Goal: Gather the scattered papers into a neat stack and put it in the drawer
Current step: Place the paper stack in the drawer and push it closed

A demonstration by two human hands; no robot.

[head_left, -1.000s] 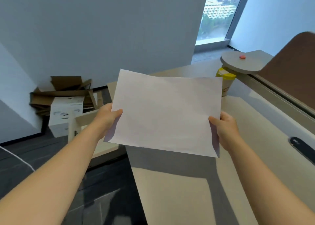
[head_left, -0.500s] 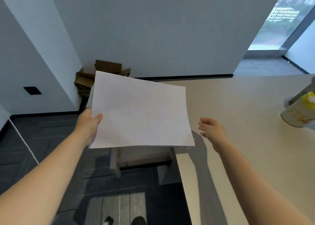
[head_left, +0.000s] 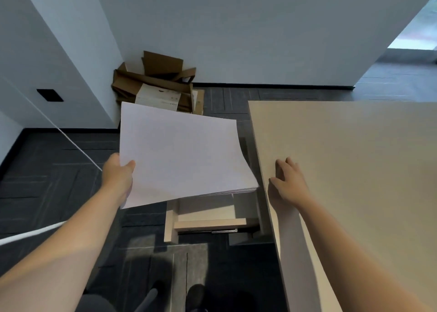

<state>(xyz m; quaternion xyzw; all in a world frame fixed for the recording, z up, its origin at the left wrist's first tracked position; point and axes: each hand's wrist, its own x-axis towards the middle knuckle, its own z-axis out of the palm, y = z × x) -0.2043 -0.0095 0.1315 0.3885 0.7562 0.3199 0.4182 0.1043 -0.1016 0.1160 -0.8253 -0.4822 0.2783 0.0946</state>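
Note:
My left hand (head_left: 118,178) grips the left edge of a stack of white papers (head_left: 182,155), thumb on top. The stack hangs in the air, tilted, to the left of the beige desk (head_left: 354,169), and its right edge curls downward. Below the stack, a pale wooden drawer (head_left: 208,217) stands pulled out from under the desk; the papers hide its far part. My right hand (head_left: 287,186) rests flat on the desk's left edge with the fingers spread, holding nothing.
Flattened cardboard boxes (head_left: 156,84) lean in the wall corner behind the papers. A white cord (head_left: 71,141) runs across the dark carpet floor on the left. A dark wall plate (head_left: 50,95) sits on the left wall. A bright window opening (head_left: 421,27) shows at far right.
My right hand let go of the stack and dropped onto the desk edge. The left hand alone carried the papers left and lower, above the pulled-out drawer. My view swung left and down.

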